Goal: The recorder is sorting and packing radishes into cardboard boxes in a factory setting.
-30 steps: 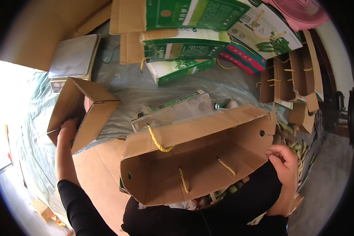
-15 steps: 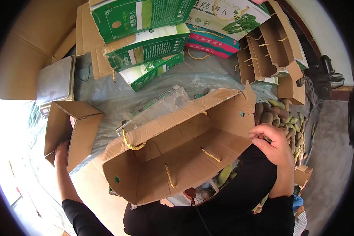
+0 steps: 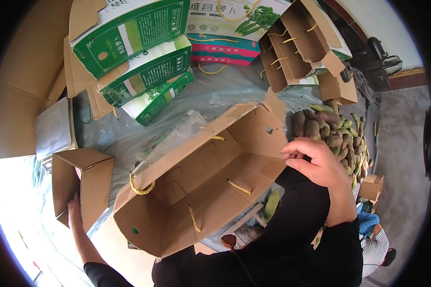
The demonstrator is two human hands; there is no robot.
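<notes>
A long open cardboard box [image 3: 196,165] with yellow rope handles lies tilted before my body, its brown inside facing me. My right hand [image 3: 313,160] is at its right end, with thumb and curled fingers closed on the edge. To the left stands a smaller open cardboard box [image 3: 96,191]. Into its opening reaches my left hand [image 3: 73,210], one finger pointing up near the inner wall. The other fingers of that hand are mostly hidden, so what they touch is unclear.
Green-and-white printed cartons [image 3: 134,45] are stacked at the back, beside pink-and-blue cartons [image 3: 225,50]. Open cardboard boxes [image 3: 301,45] stand back right. Radishes [image 3: 340,134] are heaped at the right. Behind the long box lies a clear plastic case [image 3: 177,134]. Another person [image 3: 376,244] is low at the right.
The whole view has shifted, so the back cartons appear farther left and the radish heap shows more. The long box looks more tilted, its right end still at my right hand.
</notes>
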